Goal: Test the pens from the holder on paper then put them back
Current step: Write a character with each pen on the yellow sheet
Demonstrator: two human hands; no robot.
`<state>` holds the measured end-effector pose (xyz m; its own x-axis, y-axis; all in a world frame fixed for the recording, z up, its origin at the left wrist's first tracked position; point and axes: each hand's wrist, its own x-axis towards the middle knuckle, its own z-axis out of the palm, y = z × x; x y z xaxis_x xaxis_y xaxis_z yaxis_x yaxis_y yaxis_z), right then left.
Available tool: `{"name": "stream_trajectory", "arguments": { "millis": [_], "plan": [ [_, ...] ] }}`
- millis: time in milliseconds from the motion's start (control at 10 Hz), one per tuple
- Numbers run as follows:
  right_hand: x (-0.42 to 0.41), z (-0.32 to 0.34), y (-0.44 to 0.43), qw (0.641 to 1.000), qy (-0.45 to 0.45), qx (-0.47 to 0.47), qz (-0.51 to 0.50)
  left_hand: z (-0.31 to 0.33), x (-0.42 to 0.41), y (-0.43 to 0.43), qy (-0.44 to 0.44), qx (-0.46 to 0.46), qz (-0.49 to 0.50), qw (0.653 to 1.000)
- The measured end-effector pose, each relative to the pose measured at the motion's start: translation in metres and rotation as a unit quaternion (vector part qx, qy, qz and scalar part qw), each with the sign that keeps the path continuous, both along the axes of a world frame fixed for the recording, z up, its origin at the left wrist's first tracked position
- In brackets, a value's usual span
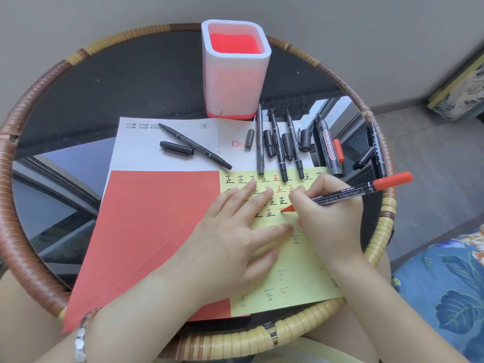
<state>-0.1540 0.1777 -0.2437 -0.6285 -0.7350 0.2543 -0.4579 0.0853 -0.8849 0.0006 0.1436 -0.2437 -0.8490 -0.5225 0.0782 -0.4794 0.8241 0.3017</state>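
My right hand [330, 210] grips a red permanent marker [351, 192], its red tip touching the yellow paper [296, 271] beside rows of written test marks. A red cap sits on the marker's back end. My left hand [235, 231] lies flat on the yellow paper with fingers spread, holding it down. The white and red pen holder [234, 72] stands empty at the table's far side. Several uncapped black pens [277, 145] and their caps lie in a row between holder and paper. One more black pen [195, 146] with its cap lies to the left.
A red and white sheet [146, 218] lies under the yellow paper on a round glass table with a rattan rim [23, 205]. A whiteboard marker [328, 150] and another black pen [377, 150] lie near the right rim. A blue floral cushion [445, 289] is at right.
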Motion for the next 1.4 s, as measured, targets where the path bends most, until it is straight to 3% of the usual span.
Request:
{"name": "stream_trajectory", "arguments": {
  "millis": [300,500,800,900,1000,1200,1300,1400],
  "plan": [
    [0.002,0.004,0.002,1.0,-0.007,0.007,0.026,0.0,0.0,0.0,0.004,0.001,0.0,1.0],
    [-0.002,0.001,0.003,1.0,0.006,0.004,-0.012,0.001,0.001,0.001,0.001,-0.001,-0.001,1.0],
    [-0.006,0.003,0.001,0.996,-0.066,-0.042,-0.041,-0.001,0.001,0.001,-0.002,-0.005,-0.001,1.0],
    [-0.005,0.007,0.003,0.993,-0.107,-0.053,0.0,-0.003,0.0,0.001,0.001,0.0,-0.009,1.0],
    [-0.015,0.009,0.01,0.996,-0.063,0.0,0.057,-0.003,0.0,0.001,-0.005,0.0,-0.017,1.0],
    [-0.067,0.025,0.018,0.97,0.222,0.061,0.071,0.0,-0.008,-0.001,-0.021,-0.048,-0.021,0.998],
    [-0.112,0.03,0.008,0.912,0.39,0.114,0.058,-0.002,-0.009,0.001,-0.018,-0.048,-0.02,0.998],
    [-0.136,0.029,-0.007,0.876,0.446,0.172,0.06,-0.002,-0.008,0.001,-0.014,-0.045,-0.019,0.999]
  ]
}}
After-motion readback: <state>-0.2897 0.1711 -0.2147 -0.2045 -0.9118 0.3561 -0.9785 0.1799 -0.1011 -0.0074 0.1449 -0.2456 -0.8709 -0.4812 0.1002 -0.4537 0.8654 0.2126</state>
